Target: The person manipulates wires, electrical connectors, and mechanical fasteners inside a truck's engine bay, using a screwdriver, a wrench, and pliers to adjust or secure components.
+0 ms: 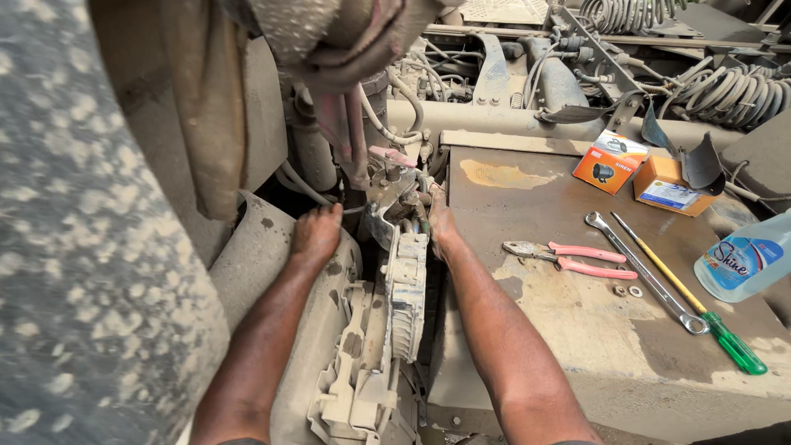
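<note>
At centre frame, a dust-coated mechanical assembly [394, 216] with hoses and fittings sits in the gap between a vehicle body panel and a flat metal counter [577, 330]. The right hand [438, 221] presses against its 3 o'clock side, fingers curled onto a fitting; whether it grips cannot be told. The left hand [316, 233], at 9 o'clock, reaches into the recess with fingers curled, contents hidden. For good work, steady the assembly with one hand while the other works the fitting. Pink-handled pliers [568, 257], a wrench [647, 272], a green-handled screwdriver [692, 309] and two orange boxes [638, 169] lie toward 3 o'clock.
</note>
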